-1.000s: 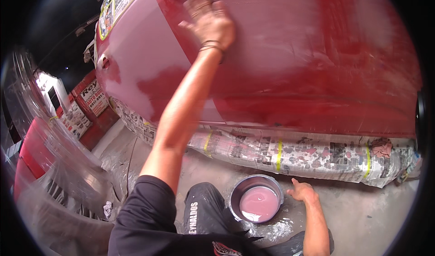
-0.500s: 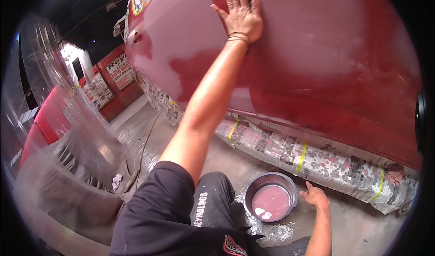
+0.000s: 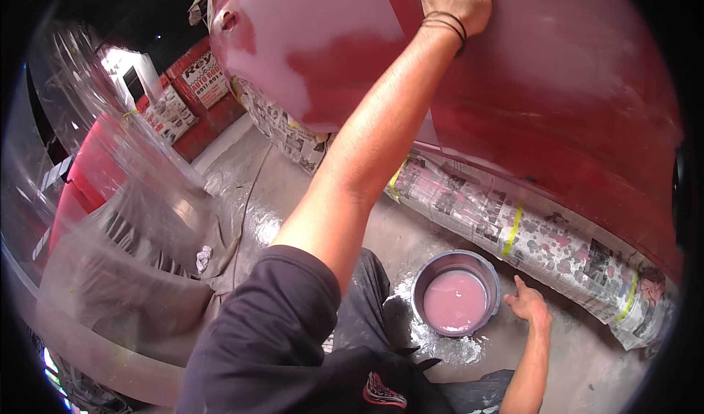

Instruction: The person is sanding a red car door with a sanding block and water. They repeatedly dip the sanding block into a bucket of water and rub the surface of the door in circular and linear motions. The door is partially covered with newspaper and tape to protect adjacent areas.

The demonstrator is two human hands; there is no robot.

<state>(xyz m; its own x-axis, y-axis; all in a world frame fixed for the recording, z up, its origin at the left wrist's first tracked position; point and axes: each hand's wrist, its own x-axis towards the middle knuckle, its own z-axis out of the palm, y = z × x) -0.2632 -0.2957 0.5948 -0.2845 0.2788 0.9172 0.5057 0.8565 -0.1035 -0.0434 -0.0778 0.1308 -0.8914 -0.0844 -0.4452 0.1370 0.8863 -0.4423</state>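
Note:
My left hand [image 3: 460,0] is on a red car door with patchy pink coating [image 3: 550,69]; its fingertips are cut off by the top edge, so what lies under them cannot be seen. My right hand [image 3: 526,304] hangs low, open and empty, index finger stretched out, beside a dark grey bucket [image 3: 421,297] of pink liquid. Newspaper with yellow tape [image 3: 550,249] wraps the car's lower sill above the bucket. My grey-trousered knee shows under my left arm.
Clear plastic sheeting [image 3: 125,267] drapes over a red body part at left. A crumpled rag [image 3: 204,258] and a hose [image 3: 249,194] lie on the floor. A red wall with a sign [image 3: 205,77] and a white object [image 3: 132,77] stand behind.
My left hand has slid right and upward along the panel, partly out of frame. The view has shifted, so the bucket and my right hand appear higher and further right.

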